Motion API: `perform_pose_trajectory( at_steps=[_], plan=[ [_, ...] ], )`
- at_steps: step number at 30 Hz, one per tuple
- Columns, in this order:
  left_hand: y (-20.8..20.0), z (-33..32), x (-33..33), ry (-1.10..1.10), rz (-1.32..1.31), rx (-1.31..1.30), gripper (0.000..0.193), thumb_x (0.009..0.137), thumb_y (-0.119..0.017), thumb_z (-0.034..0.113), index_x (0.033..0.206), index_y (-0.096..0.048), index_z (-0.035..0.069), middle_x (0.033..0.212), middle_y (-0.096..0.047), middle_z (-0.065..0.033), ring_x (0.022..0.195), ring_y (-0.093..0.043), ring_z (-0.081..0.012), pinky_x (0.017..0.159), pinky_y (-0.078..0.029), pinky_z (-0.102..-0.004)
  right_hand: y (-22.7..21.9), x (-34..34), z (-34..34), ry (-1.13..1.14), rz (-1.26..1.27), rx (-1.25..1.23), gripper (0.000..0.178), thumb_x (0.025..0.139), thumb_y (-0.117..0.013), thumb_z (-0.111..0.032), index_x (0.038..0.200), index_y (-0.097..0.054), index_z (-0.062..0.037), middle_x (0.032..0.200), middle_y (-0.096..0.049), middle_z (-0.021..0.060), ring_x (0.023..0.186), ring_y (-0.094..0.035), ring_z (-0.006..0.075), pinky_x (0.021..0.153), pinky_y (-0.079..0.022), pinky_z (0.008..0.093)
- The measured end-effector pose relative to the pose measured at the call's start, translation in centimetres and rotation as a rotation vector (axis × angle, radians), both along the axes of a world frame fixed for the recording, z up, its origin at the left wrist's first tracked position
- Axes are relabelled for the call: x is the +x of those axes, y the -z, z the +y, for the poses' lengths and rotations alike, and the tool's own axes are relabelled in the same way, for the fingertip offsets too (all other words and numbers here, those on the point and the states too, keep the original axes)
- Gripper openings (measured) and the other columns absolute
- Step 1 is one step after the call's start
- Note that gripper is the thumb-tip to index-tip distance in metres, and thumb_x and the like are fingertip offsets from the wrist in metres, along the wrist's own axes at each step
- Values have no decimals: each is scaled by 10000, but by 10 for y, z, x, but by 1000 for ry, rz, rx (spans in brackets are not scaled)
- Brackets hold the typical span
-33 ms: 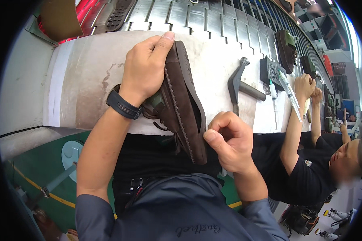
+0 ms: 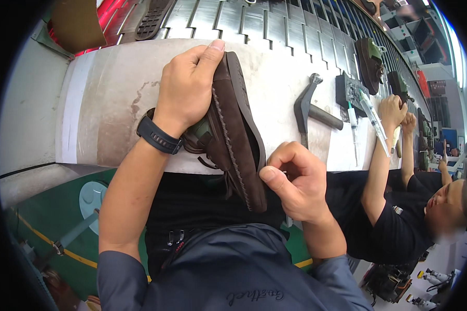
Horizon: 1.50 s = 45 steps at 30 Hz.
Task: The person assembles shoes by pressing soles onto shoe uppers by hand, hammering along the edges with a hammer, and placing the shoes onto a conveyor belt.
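My left hand (image 2: pixel 186 85), with a black watch on the wrist, is closed around one end of a dark brown shoe (image 2: pixel 224 111). The shoe is tilted on its side over the table's near edge, its stitched seam and sole edge facing right. Green lining and dark laces show beneath my left wrist. Along the lower right side, a dark gap runs between the upper and the sole (image 2: pixel 248 111). There my right hand (image 2: pixel 298 181) is curled in a pinch, thumb tip against the sole edge. Whatever lies between those fingertips is hidden.
On the pale table (image 2: pixel 119 103) to the right lie a hammer (image 2: pixel 321 116), a black block (image 2: pixel 347 90) and syringes (image 2: pixel 354 136). Behind runs a metal slat conveyor (image 2: pixel 264 26) carrying a sole (image 2: pixel 153 20) and shoes (image 2: pixel 368 65). A co-worker's hands (image 2: pixel 394 110) work at right.
My right hand has shifted very slightly left and up along the sole edge. The shoe and my left hand stay in place.
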<state>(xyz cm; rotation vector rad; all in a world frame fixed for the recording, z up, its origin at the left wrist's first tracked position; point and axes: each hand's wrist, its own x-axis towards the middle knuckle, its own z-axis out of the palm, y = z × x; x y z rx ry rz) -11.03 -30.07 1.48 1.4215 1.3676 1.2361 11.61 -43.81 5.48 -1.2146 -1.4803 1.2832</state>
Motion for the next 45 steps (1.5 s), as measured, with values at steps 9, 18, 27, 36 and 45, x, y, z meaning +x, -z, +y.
perform_pose_trajectory(
  at_steps=[9,18,27,36,45],
  plan=[
    [-4,-7,6,-30,-10,70,553,1108,-577,441,849,-680,-36,620,-573,-116,607,-520,-204,617,-456,-385,-40,8,47,-242,-97,-439,260,894,-902,-127,832,-674,-16,790,-680,4,724,-597,48,650,-475,229],
    [-1,-4,2,1,-26,109,545,1110,-570,431,834,-674,-27,601,-564,-130,572,-526,-236,593,-443,-404,-36,-2,47,-228,-215,-378,375,796,-989,-215,860,-669,-30,749,-652,-16,675,-563,57,609,-439,245],
    [-10,-11,4,-69,28,78,550,1114,-562,445,869,-709,-25,621,-610,-129,596,-591,-249,609,-470,-397,-23,-45,-27,-84,-668,429,1083,816,-873,-113,1596,-206,235,1593,-311,516,1512,-368,622,1245,-342,584],
    [-8,-14,2,-64,38,70,534,1112,-568,429,832,-672,-14,606,-600,-138,566,-589,-251,585,-459,-404,-14,-50,-24,-79,-736,491,980,828,-825,-35,1583,-259,231,1556,-353,527,1489,-409,621,1187,-408,630],
    [-12,-14,0,-59,36,65,531,1100,-581,413,799,-672,-16,609,-597,-194,566,-614,-336,578,-465,-434,-15,-47,-21,-121,-721,484,960,840,-832,-49,1589,-289,208,1573,-377,491,1493,-426,593,1193,-391,634]
  ],
)
